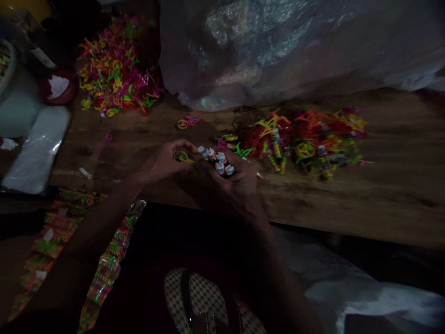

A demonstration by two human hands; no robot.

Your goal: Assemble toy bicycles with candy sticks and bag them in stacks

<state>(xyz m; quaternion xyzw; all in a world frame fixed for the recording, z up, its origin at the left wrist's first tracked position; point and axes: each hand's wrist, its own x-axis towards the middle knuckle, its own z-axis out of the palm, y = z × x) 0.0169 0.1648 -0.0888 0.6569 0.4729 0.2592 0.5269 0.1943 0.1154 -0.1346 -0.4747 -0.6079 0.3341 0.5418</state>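
Observation:
My right hand (241,181) is closed round several small white-topped pieces (220,157) with bits of blue, red and yellow on their sides. Their exact kind is too dim to tell. Close by on the left, my left hand (167,160) has its thumb and index finger apart, the index fingertip by the leftmost of these pieces. A yellow-green plastic toy part (182,157) shows in the gap between thumb and index; whether it is touched I cannot tell. Beyond the hands lies a pink and yellow toy bicycle (187,122) on the wooden table (139,132).
Colourful plastic toy parts form a pile (118,74) at the back left and another heap (313,139) on the right. A large clear plastic bag (295,51) covers the back. Filled strips of packets (111,260) hang at the front left, near flat plastic bags (38,148) and a red basket (71,90).

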